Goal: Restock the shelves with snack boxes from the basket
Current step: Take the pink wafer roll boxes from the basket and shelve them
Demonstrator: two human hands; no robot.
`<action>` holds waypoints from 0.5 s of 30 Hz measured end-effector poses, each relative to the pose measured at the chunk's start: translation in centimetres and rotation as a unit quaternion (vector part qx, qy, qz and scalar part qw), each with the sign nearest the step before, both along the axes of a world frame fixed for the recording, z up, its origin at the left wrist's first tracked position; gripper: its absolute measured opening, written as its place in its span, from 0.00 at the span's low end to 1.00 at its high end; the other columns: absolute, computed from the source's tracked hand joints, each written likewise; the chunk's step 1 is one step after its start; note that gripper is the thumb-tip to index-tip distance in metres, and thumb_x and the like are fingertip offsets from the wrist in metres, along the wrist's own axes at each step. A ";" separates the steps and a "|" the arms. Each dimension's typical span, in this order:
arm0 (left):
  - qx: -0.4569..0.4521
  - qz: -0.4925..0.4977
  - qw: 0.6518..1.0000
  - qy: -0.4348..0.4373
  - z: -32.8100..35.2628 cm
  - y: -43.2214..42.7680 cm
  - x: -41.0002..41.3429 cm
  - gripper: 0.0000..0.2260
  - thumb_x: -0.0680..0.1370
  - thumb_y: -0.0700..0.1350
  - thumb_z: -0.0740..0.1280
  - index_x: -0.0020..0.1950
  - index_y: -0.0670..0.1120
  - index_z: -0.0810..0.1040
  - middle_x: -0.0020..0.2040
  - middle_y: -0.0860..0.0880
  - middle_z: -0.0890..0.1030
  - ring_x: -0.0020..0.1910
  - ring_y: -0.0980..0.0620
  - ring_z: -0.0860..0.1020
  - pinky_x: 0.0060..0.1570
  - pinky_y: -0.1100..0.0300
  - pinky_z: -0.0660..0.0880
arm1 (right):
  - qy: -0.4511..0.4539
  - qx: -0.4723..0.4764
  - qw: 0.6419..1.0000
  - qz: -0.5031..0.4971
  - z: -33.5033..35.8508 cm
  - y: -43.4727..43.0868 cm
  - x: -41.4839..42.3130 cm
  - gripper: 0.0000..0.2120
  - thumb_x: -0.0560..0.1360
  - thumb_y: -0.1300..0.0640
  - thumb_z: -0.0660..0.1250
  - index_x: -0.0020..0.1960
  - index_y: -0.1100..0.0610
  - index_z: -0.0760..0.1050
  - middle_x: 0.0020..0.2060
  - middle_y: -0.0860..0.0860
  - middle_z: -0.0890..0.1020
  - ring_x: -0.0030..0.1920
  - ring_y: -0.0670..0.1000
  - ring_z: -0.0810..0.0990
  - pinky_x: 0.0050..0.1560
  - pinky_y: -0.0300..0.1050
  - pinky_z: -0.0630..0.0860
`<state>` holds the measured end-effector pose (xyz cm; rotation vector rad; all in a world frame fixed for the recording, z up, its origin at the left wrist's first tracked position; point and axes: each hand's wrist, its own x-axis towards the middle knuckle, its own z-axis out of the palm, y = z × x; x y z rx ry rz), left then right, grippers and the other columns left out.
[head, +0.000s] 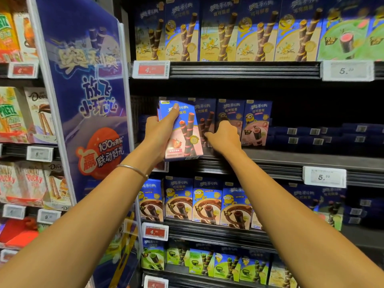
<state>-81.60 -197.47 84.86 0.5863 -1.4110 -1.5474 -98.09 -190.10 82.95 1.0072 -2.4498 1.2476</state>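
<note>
Strawberry snack box (182, 132) is in my left hand (158, 134), held up at the front lip of the middle shelf (291, 159), tilted a bit, face toward me. Thumb runs up across the box front, the other fingers wrap behind, so it's a firm curled grip. Extra box edges show at the hand's 12 o'clock, so probably a small stack, count unclear. I'd say it's kept off the shelf because the slot isn't ready yet. At 3 o'clock from it, my right hand (224, 136) reaches into the shelf, fingers stretched forward with tips on the standing box (205, 119) just behind the held one. Whether they pinch it or only push it I can't tell. Likely straightening or shifting the row to open a gap at the left end. Further toward 3 o'clock two more same-flavour boxes (257, 121) stand upright, faces out. Past them dark flat-lying boxes (311, 136) are stacked low, barcodes showing, and the space above is bare and dark, so room to fill. White price tag (324, 177) sits on the shelf edge at 4 o'clock. Vanilla boxes (218, 32) at 12 o'clock on the shelf above, chocolate boxes (205, 202) at 6 o'clock below, both rows looking full. Blue promo panel (89, 100) at 9 o'clock walls off the bay, limiting leftward room. Basket not in view.
</note>
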 end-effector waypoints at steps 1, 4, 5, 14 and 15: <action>-0.006 0.008 1.000 0.013 -0.2 0.1 0.0 0.26 0.81 0.57 0.72 0.70 0.40 0.75 0.56 0.42 0.87 0.36 0.52 0.88 0.29 0.61 0.81 | -0.008 -0.010 1.000 -0.011 0.1 0.4 0.1 0.20 0.77 0.45 0.70 0.59 0.59 0.71 0.58 0.59 0.79 0.57 0.63 0.79 0.50 0.54 0.75; -0.024 0.059 0.997 0.032 -1.1 0.5 -0.1 0.25 0.79 0.58 0.74 0.67 0.45 0.72 0.58 0.44 0.86 0.50 0.47 0.88 0.50 0.48 0.86 | -0.054 -0.126 0.990 0.012 0.5 2.0 1.2 0.21 0.79 0.42 0.65 0.59 0.58 0.74 0.56 0.56 0.81 0.57 0.59 0.80 0.55 0.57 0.78; -0.028 0.067 0.997 0.039 -1.3 0.6 -0.1 0.25 0.79 0.59 0.74 0.66 0.46 0.71 0.58 0.45 0.85 0.52 0.46 0.88 0.54 0.46 0.85 | -0.083 -0.175 0.979 0.064 0.6 2.7 1.9 0.19 0.79 0.42 0.65 0.57 0.57 0.76 0.54 0.54 0.82 0.56 0.57 0.81 0.56 0.57 0.79; -0.100 0.025 0.991 0.089 -0.6 2.9 -1.4 0.35 0.72 0.64 0.75 0.67 0.40 0.73 0.56 0.47 0.86 0.49 0.50 0.88 0.50 0.51 0.85 | -0.145 -0.116 0.939 0.290 1.9 8.3 6.0 0.17 0.74 0.51 0.76 0.59 0.57 0.78 0.50 0.52 0.86 0.50 0.50 0.87 0.53 0.54 0.84; -0.101 0.015 0.991 0.085 -0.3 3.1 -1.5 0.37 0.72 0.66 0.73 0.66 0.38 0.74 0.55 0.45 0.86 0.50 0.48 0.88 0.50 0.50 0.85 | -0.152 -0.122 0.938 0.286 2.1 8.5 5.9 0.16 0.75 0.53 0.76 0.59 0.58 0.78 0.51 0.54 0.86 0.51 0.52 0.87 0.54 0.56 0.84</action>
